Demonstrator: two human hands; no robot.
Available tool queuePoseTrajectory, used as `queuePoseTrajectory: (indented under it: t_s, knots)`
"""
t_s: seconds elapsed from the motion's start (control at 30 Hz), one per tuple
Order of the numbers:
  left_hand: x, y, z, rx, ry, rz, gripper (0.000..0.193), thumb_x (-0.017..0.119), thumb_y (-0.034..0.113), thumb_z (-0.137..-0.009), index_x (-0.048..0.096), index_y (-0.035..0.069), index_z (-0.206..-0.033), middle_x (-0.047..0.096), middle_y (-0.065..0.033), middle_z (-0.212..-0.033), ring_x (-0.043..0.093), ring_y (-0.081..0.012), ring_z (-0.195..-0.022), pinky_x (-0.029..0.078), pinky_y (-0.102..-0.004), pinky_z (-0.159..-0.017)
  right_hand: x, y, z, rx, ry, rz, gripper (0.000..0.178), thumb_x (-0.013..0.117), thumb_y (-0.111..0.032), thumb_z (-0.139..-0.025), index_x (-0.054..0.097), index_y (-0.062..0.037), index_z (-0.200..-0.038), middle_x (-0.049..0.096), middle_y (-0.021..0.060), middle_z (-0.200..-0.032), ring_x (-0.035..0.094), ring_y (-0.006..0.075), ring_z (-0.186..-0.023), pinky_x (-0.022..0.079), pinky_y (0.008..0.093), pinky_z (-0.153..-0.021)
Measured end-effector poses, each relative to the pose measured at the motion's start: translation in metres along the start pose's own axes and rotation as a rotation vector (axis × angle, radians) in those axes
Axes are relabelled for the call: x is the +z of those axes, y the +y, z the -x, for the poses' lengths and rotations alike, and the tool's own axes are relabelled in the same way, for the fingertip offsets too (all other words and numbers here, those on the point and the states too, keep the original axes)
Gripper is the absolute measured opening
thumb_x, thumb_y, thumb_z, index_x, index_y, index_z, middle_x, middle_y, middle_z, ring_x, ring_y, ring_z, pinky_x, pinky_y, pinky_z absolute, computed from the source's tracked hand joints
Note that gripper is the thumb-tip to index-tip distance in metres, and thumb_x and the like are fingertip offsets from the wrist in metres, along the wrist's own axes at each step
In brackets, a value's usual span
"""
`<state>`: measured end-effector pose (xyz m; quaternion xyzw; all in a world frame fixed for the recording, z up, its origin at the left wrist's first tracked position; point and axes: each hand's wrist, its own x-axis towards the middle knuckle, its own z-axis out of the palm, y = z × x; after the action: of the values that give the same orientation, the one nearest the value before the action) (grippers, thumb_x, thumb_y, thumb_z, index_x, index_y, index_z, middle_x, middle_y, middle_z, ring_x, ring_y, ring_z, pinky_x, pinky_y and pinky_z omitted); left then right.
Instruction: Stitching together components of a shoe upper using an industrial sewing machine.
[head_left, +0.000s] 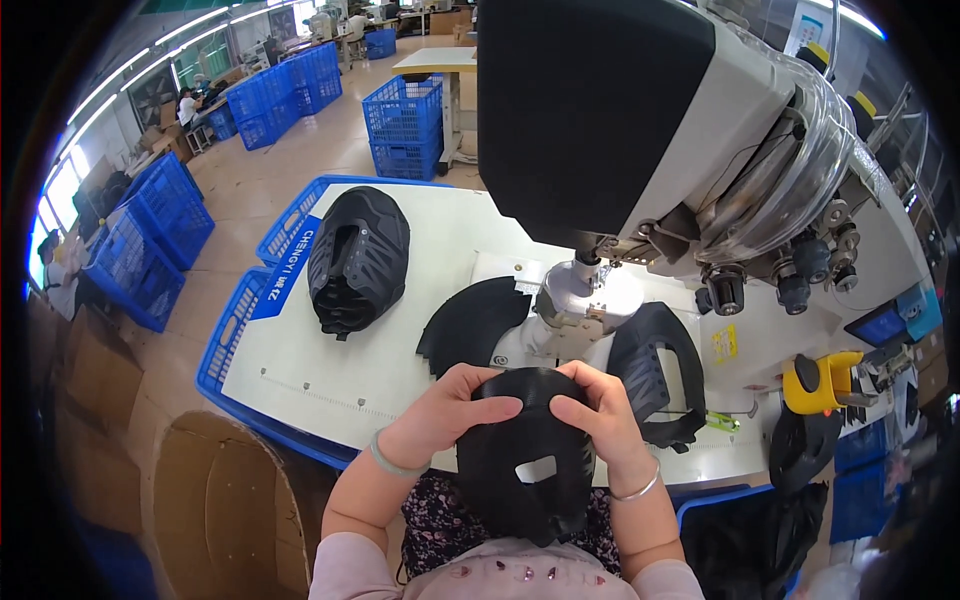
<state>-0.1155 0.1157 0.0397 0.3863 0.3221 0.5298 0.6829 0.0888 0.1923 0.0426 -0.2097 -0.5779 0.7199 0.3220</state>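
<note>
Both my hands are closed on a black shoe upper [522, 430] in front of my lap, at the table's near edge. My left hand [450, 412] pinches its far edge from the left, thumb on top. From the right, my right hand [605, 415] grips the same edge, its thumb close to the other. A light opening shows in the upper's lower part. Just beyond stands the metal post [585, 300] of a sewing machine [640, 120], under its needle area. Flat black pieces [475, 325] lie left of the post, and another black upper [655, 365] lies right of it.
Nested black uppers [358, 262] sit on the white tabletop [290, 350] at left. Green-handled snips [722, 422] and a yellow holder [815, 383] are at right. A cardboard box [225, 500] stands at lower left. Blue crates [405, 120] and seated people [188, 108] are farther off.
</note>
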Motion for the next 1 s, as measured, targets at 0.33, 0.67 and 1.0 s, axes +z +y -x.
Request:
queuePoseTrajectory:
  t_s: [0.33, 0.67, 1.0]
  knots:
    - [-0.001, -0.021, -0.004, 0.075, -0.033, 0.092, 0.025, 0.068, 0.010, -0.088, 0.067, -0.004, -0.108, 0.070, -0.0039, -0.092, 0.063, -0.0069, -0.080, 0.052, -0.0218, -0.073, 0.003, 0.006, -0.004, -0.122, 0.118, 0.418, 0.022, 0.074, -0.010, -0.078, 0.057, -0.0003, -0.090, 0.061, 0.0000, -0.080, 0.054, 0.0061, -0.072, 0.047, 0.0223, -0.066]
    - [0.000, -0.021, 0.000, 0.071, 0.005, 0.125, 0.025, 0.067, 0.012, -0.089, 0.066, -0.003, -0.110, 0.070, -0.0040, -0.092, 0.063, -0.0066, -0.079, 0.052, -0.0216, -0.071, 0.003, 0.000, -0.004, -0.107, 0.045, 0.294, 0.028, 0.074, -0.016, -0.078, 0.057, -0.0006, -0.095, 0.062, 0.0029, -0.082, 0.056, 0.0078, -0.075, 0.048, 0.0243, -0.068]
    - [-0.004, -0.029, -0.002, 0.110, 0.070, 0.061, 0.022, 0.064, 0.011, -0.091, 0.066, -0.002, -0.108, 0.070, -0.0030, -0.091, 0.063, -0.0056, -0.077, 0.052, -0.0208, -0.068, 0.004, 0.007, -0.010, -0.243, 0.128, 0.683, 0.028, 0.073, -0.014, -0.075, 0.057, -0.0001, -0.093, 0.062, 0.0055, -0.075, 0.057, 0.0092, -0.069, 0.049, 0.0268, -0.065]
